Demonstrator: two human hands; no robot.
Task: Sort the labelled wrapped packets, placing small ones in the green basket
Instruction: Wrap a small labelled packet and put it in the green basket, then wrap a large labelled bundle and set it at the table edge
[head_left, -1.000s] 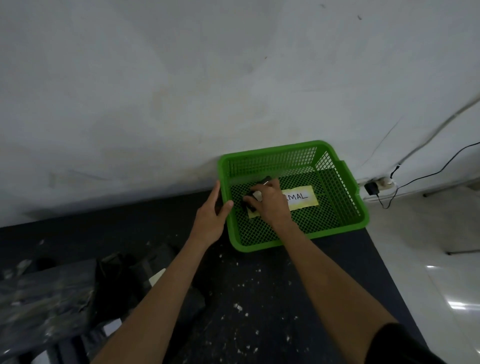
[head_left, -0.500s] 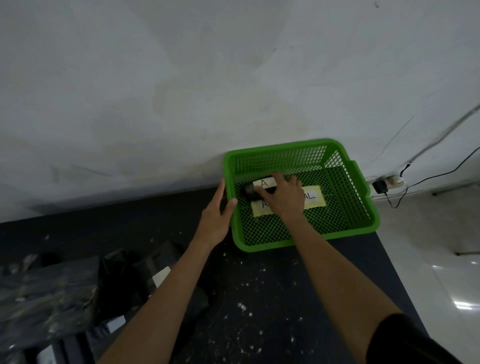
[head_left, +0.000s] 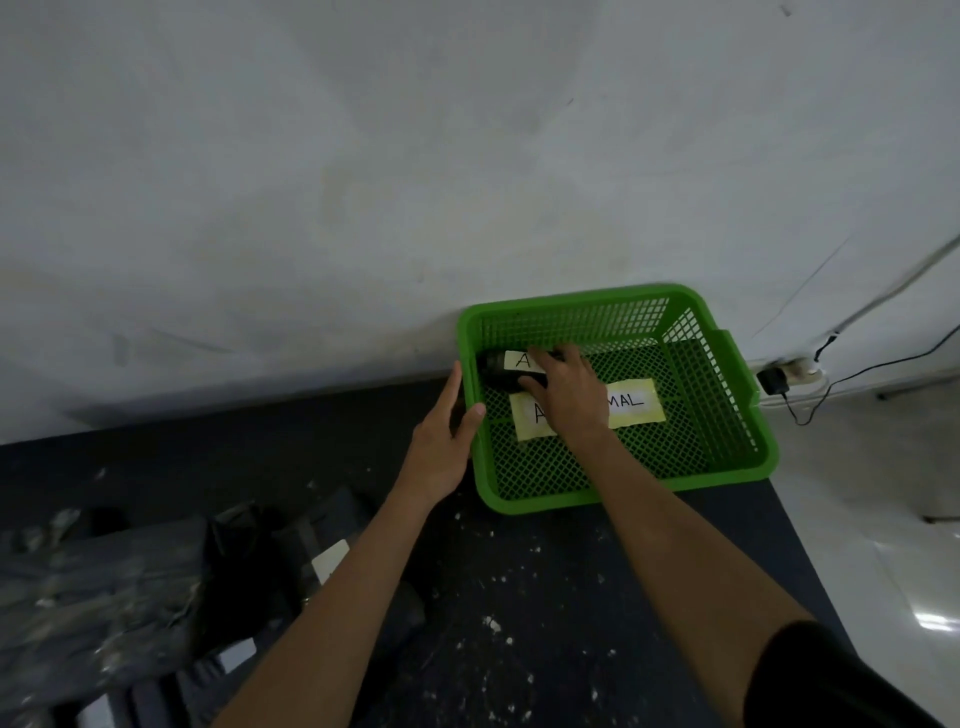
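Both bare forearms reach forward from the lower edge toward 12 o'clock. The left hand (head_left: 441, 441) is flat with straight fingers, thumb out at 2 o'clock against the green basket (head_left: 748, 431). The right hand (head_left: 569, 397) lies palm down, its grip closed around a small packet (head_left: 506, 370) at its 10 o'clock

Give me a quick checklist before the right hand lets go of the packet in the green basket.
1. Small packet inside green basket, at its far left corner: ok.
2. Packet resting on the basket floor: cannot tell.
3. Right hand still gripping packet: ok.
4. Left hand steadying the basket's left wall: ok.
5. Packet's white label facing up: ok, partly hidden.
6. More packets left to sort on the dark table: ok.
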